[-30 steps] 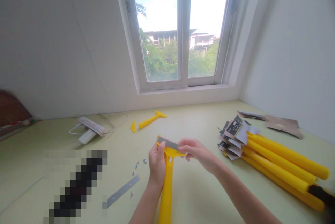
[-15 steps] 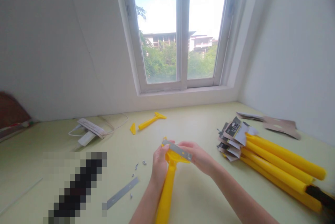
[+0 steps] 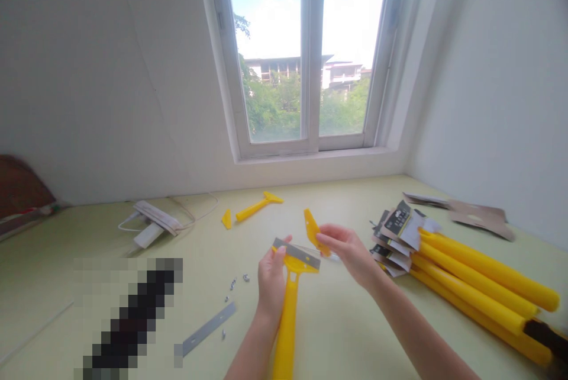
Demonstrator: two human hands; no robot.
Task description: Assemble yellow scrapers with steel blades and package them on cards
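Note:
My left hand is closed around the head of a yellow scraper, its thumb pressing on a grey metal blade that lies across the head. The scraper's long handle points down toward me. Held up to the right of the head, a small yellow cover plate with holes is pinched in my right hand. Below the cover plate a clear, thin piece shows, too blurred to name. A second blade lies on the table at the left, with several small screws near it.
A smaller yellow scraper and a loose yellow piece lie toward the back. Several packaged yellow scrapers are piled at the right, near brown card. A white power strip with cables sits at the back left.
My right hand has moved off the blade's right end and now holds up the yellow cover plate. The left hand keeps its hold on the scraper and blade.

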